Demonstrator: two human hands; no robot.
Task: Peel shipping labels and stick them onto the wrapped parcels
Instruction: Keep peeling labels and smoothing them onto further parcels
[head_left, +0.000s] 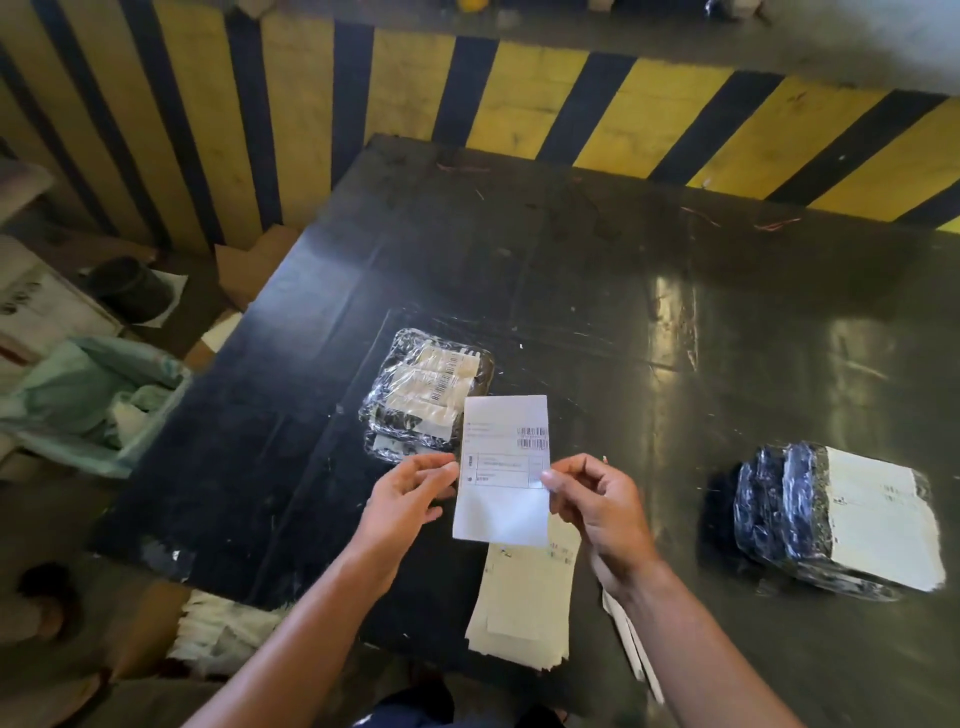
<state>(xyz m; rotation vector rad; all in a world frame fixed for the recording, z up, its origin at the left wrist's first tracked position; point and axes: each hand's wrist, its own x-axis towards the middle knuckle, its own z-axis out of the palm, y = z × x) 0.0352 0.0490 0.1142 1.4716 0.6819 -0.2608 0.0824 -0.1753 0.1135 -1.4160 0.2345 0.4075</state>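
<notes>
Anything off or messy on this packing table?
Mostly fine. The stack of label sheets overhangs the table's near edge, and loose backing strips hang off beside it. Both hands hold the label level; parcels look intact.

On your bench (571, 270), a parcel (421, 395) lies mid-left, with your label (506, 467) held just near of it. A label stack (524, 597) sits at the near edge. Another parcel (841, 519) lies well right. A bin (88, 405) stands left of the bench.
</notes>
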